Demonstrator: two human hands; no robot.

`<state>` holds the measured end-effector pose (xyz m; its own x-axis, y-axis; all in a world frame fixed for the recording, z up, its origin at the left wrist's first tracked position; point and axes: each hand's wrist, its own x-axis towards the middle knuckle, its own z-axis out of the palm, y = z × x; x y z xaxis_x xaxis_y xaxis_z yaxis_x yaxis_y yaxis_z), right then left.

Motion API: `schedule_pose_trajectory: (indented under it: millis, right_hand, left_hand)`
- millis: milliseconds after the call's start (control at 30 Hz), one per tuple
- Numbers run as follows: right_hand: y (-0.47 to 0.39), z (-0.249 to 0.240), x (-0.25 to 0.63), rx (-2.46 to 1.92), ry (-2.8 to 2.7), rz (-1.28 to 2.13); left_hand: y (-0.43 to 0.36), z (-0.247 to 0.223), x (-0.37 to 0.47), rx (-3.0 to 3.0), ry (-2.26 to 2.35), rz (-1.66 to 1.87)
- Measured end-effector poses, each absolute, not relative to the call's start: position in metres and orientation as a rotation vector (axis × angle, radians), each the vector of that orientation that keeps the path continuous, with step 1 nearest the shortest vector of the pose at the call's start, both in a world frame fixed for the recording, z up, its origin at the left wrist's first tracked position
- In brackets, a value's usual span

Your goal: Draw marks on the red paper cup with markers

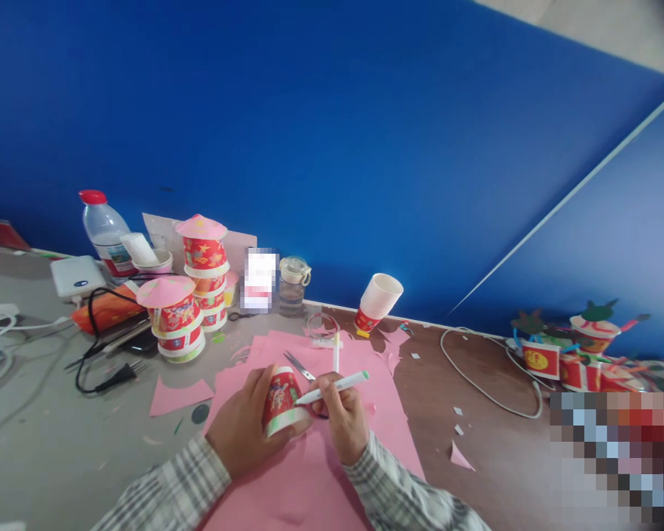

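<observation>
My left hand (pixel 247 422) is wrapped round a red paper cup (pixel 279 394) lying tilted over the pink paper, its white rim marked with green. My right hand (pixel 343 420) pinches a white marker (pixel 340 384) with a green end, and its tip is at the cup's side. Scissors (pixel 299 366) lie on the pink paper (pixel 315 479) just behind my hands, their handles partly hidden by my right hand. A second marker (pixel 336 352) with a yellowish tip lies beyond them.
Stacked red cups with pink cone tops (pixel 202 251) stand at the left, near a bottle (pixel 106 236) and a black plug (pixel 113 377). Behind are a glass jar (pixel 293 289) and stacked white cups (pixel 381 296). Decorated cups (pixel 541 360) and a cable (pixel 476 391) are at the right.
</observation>
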<state>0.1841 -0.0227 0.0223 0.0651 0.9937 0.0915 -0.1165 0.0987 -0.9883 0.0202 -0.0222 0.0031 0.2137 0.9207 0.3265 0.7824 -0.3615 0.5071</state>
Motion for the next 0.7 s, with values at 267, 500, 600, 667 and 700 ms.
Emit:
schedule_pose_trajectory:
  millis: [267,500,600,667,700]
  right_hand:
    - [-0.021,0.016,0.187,-1.053,-1.115,1.13]
    - [-0.016,0.019,0.195,-0.94,-1.062,1.106]
    - [-0.006,0.03,0.206,-0.997,-1.177,0.928]
    - [0.006,0.034,0.219,-1.064,-1.243,0.728]
    - [0.012,0.034,0.226,-1.105,-1.247,0.602]
  left_hand:
    - [-0.022,0.0,0.019,2.272,1.616,0.897]
    - [-0.021,-0.003,0.018,2.291,1.63,0.863]
    - [-0.02,-0.005,0.017,2.301,1.654,0.889]
    - [-0.02,-0.005,0.017,2.301,1.657,0.914]
    - [-0.02,-0.005,0.017,2.301,1.649,0.93]
